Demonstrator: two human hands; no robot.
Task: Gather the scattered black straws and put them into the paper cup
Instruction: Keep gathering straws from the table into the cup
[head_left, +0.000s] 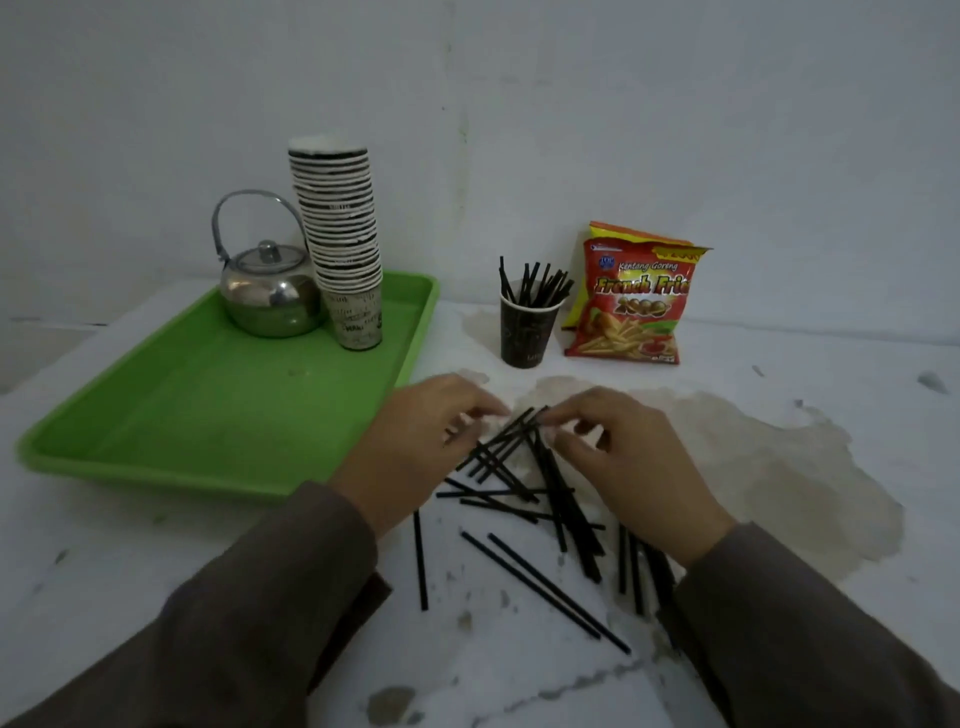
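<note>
Both our hands hover palm-down over the scattered black straws (524, 478) on the white table (779, 519): left hand (410, 447) and right hand (623, 457) each pinch straw ends. Beyond stands the paper cup (525, 332), already holding straws.

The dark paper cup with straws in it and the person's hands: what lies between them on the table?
In the head view, only bare, stained table separates the cup from the left hand and right hand.
</note>
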